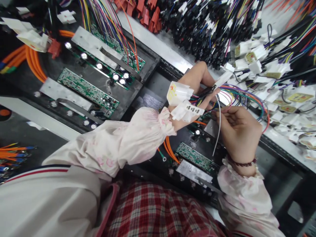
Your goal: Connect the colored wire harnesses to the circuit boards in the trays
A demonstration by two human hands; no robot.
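Observation:
My left hand (197,82) is closed around a wiring harness, a bundle of thin coloured wires. White plastic connectors (180,93) on it hang over my wrist, and a narrow white connector (224,77) pokes out past my fingers. From the bundle, coloured wires (256,98) loop out to the right. A loose white wire (219,128) dangles between my hands. My right hand (240,128) has thumb and forefinger pinched at the wires, just above a green circuit board (197,156) in a black housing. Exactly which wires the pinch holds is hidden.
On the left, another black housing holds green boards (86,90) with metal plates and thick orange cables (34,64). Beyond a metal rail (148,34) lie heaps of black connectors (197,29), white connectors (271,65) and red connectors (148,14). Orange leads (14,153) lie at lower left.

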